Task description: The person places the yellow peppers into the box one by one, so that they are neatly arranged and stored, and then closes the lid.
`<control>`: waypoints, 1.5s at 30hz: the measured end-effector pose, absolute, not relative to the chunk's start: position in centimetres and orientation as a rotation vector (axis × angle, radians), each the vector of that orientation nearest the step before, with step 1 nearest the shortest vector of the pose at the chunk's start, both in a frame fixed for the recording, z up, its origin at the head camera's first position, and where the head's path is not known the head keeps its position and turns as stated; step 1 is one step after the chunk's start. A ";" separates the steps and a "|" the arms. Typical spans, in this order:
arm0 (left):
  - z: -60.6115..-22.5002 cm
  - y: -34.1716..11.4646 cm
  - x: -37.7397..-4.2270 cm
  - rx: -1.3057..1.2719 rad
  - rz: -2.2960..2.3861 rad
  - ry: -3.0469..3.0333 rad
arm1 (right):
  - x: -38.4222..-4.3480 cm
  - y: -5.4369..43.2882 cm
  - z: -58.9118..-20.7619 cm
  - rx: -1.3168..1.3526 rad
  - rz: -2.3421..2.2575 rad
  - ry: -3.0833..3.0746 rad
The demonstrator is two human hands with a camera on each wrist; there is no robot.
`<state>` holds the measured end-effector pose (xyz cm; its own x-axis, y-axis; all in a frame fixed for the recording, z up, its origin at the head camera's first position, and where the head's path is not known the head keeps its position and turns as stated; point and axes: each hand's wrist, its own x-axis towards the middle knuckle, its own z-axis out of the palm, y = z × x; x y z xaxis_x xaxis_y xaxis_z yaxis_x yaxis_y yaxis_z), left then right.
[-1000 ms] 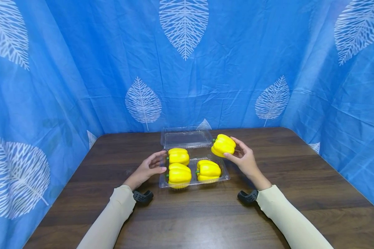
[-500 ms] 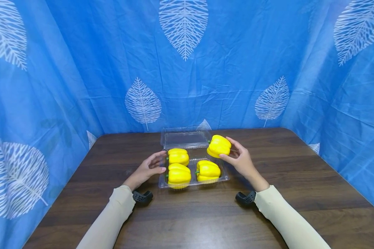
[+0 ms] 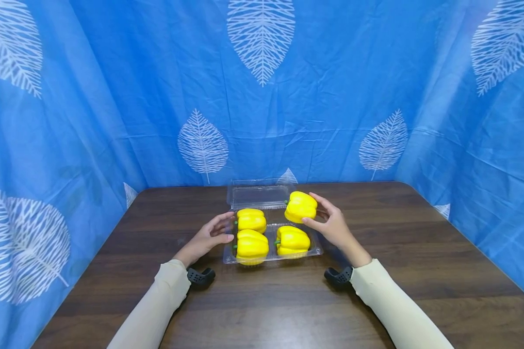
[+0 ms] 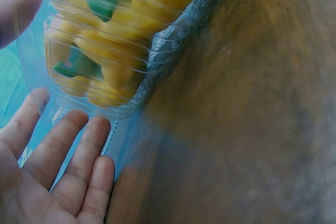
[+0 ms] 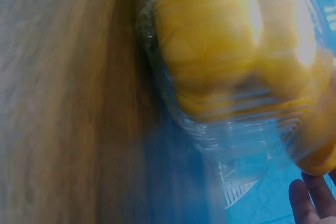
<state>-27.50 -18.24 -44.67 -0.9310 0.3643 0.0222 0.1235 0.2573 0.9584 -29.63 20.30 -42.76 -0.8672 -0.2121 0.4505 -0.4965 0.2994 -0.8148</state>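
Observation:
In the head view my right hand (image 3: 335,227) grips a yellow bell pepper (image 3: 300,207) between thumb and fingers, above the back right part of a clear plastic clamshell container (image 3: 270,258). Its green stem points left. My left hand (image 3: 205,237) rests at the container's left side, fingers fairly straight; in the left wrist view its fingertips (image 4: 97,127) are right at the ribbed clear wall. Inside lie a back left pepper (image 3: 251,221), a front left pepper (image 3: 252,245) and a front right pepper (image 3: 293,241). The right wrist view is blurred, with the held pepper (image 5: 315,153) at its right edge.
The container's clear lid (image 3: 262,195) lies folded back behind its tray. All of it stands on a dark brown wooden table (image 3: 279,310). Blue curtains (image 3: 314,97) with white leaf prints hang behind the table and along both sides.
My right hand has carried the held pepper left and slightly down, over the container's back right part. The left hand and the peppers in the container stay in place.

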 end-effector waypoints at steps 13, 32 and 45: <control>-44.6 -18.2 -27.4 0.456 1.739 2.328 | -29.9 19.4 -42.8 0.716 1.572 -2.325; -44.6 -18.3 -27.5 0.469 1.746 2.319 | -30.5 18.6 -43.5 0.799 1.590 -2.384; -44.6 -18.2 -27.6 0.449 1.734 2.335 | -30.9 18.7 -43.1 0.837 1.644 -2.428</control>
<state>-27.56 -18.18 -44.57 -0.9341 0.3563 0.0213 0.1233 0.2662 0.9560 -30.86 18.67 -43.12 -0.8453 -0.3866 0.3688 -0.4860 0.2696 -0.8313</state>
